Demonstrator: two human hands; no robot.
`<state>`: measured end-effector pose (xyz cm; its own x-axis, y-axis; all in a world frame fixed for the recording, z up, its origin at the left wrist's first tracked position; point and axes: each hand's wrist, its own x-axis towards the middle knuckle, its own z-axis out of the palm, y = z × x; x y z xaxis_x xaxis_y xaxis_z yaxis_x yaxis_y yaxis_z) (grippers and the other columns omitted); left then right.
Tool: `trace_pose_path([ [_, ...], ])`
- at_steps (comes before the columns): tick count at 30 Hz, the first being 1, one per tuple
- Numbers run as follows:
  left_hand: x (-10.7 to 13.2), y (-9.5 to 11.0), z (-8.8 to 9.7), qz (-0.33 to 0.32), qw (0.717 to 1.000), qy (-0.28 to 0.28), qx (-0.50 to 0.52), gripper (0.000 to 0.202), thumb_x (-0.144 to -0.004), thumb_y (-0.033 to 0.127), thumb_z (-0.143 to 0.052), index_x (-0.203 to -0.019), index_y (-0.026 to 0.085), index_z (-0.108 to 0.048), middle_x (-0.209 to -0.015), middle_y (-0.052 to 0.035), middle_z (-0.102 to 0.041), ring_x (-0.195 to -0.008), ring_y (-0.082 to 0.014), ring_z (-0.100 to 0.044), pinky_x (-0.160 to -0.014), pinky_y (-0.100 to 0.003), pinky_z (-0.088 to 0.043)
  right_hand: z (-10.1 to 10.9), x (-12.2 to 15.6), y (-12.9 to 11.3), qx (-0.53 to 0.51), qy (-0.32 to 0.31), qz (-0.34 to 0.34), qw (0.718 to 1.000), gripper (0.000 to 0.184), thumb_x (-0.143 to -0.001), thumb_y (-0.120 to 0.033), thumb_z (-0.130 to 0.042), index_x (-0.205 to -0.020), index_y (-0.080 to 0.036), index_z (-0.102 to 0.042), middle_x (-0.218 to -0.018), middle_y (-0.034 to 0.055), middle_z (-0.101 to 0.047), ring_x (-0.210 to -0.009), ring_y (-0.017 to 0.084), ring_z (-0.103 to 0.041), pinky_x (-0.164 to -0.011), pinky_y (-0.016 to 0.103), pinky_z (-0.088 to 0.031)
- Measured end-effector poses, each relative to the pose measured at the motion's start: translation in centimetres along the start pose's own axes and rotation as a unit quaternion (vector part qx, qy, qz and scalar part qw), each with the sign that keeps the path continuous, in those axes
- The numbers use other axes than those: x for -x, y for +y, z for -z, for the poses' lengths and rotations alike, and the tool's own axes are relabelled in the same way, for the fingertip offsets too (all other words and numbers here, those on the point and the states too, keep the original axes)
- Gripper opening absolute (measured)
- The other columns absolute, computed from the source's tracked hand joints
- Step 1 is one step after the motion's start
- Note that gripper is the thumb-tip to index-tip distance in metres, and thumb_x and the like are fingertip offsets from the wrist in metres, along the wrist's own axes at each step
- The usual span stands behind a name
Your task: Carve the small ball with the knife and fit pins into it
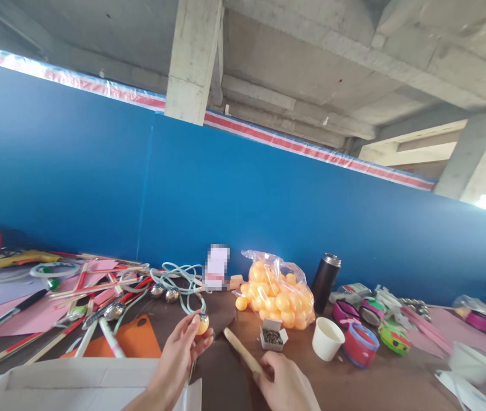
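My left hand point(191, 342) pinches a small yellow-orange ball point(203, 324) with a dark, shiny patch at its top. In my right hand point(283, 379) is a wooden stick point(243, 351), held at its near end and slanting away to the left. A thin dark piece lies by the stick's far end; I cannot tell whether they are joined. Just beyond my right hand stands an open little box point(272, 335) of small dark metal pieces. Behind it rests a clear plastic bag point(279, 291) full of orange balls, with one loose ball point(241, 303) at its left.
A white paper cup point(327, 339) and black bottle point(326, 282) stand right of the bag. Rolls of tape point(360, 345) lie farther right. Cords point(178, 279), sticks and an orange sheet point(129, 339) clutter the left. White card point(75, 379) lies in front; a blue partition point(225, 194) rises behind.
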<state>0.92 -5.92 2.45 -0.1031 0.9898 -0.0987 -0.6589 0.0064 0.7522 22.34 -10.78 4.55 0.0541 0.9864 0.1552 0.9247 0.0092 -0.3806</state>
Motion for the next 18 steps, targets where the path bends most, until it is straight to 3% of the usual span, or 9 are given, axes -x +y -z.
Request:
trace_pose_path([
  [3,0.0,-0.1,0.0,0.002,1.000,-0.003,-0.009,0.036,-0.072,0.025,-0.064,-0.106,0.018,-0.055,-0.084,-0.0046,-0.063,-0.074,-0.0186,-0.067,-0.071,-0.034,-0.056,0.3,-0.2,0.1,0.000,0.029,-0.002,1.000,0.012,-0.075,-0.032,-0.050,-0.070,-0.030,-0.061,-0.078,-0.0038,-0.066,-0.072,0.017,-0.061,-0.060,0.022,-0.036],
  [9,0.3,-0.2,0.1,0.001,1.000,-0.003,-0.026,0.037,-0.070,0.026,-0.066,-0.105,0.019,-0.056,-0.087,-0.0049,-0.063,-0.072,-0.0178,-0.066,-0.067,-0.032,-0.056,0.6,-2.0,1.9,-0.013,0.157,-0.042,0.987,0.020,-0.083,-0.034,-0.039,-0.085,-0.031,-0.059,-0.091,-0.0034,-0.063,-0.080,0.015,-0.060,-0.059,0.022,-0.038],
  [13,0.5,-0.3,0.2,0.009,0.999,-0.020,-0.024,0.041,-0.069,0.030,-0.067,-0.107,0.021,-0.055,-0.089,-0.0034,-0.063,-0.075,-0.0170,-0.066,-0.070,-0.031,-0.056,0.3,-3.2,2.6,0.048,0.159,-0.059,0.984,0.019,-0.083,-0.033,-0.041,-0.089,-0.030,-0.059,-0.093,0.0001,-0.061,-0.081,0.016,-0.060,-0.056,0.023,-0.037],
  [18,0.5,-0.2,0.1,0.010,0.999,-0.006,-0.040,0.040,-0.067,0.028,-0.069,-0.105,0.019,-0.057,-0.090,-0.0052,-0.064,-0.075,-0.0178,-0.066,-0.068,-0.030,-0.056,-0.3,-3.9,2.5,0.087,0.145,-0.068,0.983,0.013,-0.081,-0.031,-0.047,-0.080,-0.027,-0.060,-0.089,0.0010,-0.061,-0.077,0.016,-0.061,-0.051,0.023,-0.034],
])
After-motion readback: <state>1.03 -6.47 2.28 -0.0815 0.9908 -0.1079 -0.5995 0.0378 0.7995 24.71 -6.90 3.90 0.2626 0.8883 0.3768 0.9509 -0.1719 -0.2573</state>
